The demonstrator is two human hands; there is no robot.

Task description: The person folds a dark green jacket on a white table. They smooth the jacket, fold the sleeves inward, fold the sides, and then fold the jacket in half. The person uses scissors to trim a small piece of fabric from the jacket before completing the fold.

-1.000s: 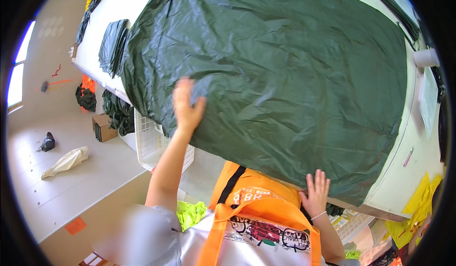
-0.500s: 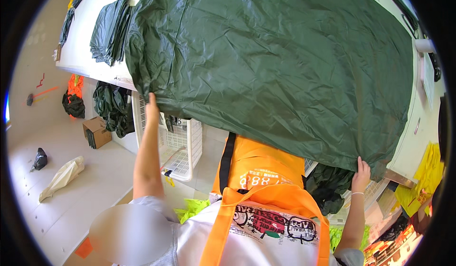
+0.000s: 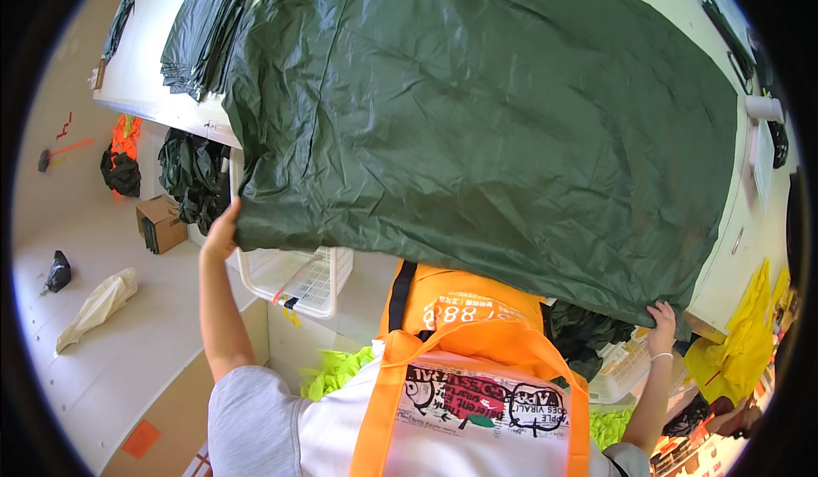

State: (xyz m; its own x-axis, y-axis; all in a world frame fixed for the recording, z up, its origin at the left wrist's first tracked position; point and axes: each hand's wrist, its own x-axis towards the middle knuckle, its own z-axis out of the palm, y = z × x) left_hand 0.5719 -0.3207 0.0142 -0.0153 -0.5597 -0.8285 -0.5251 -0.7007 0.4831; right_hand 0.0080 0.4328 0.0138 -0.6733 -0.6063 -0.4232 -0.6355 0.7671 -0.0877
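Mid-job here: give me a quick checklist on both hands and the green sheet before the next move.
1. Left hand gripping the green sheet at its near left corner: ok.
2. Right hand gripping near the right corner: ok.
3. Sheet free of wrinkles: not ok, creases all over.
4. Folded dark stack clear of the sheet: cannot tell, their edges look very close.
5. Pen clear of the sheet: ok.

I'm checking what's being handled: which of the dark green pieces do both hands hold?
The large spread sheet, near edge held by the left hand and right hand; the others sit untouched in a folded stack to its left or crumpled heaps.
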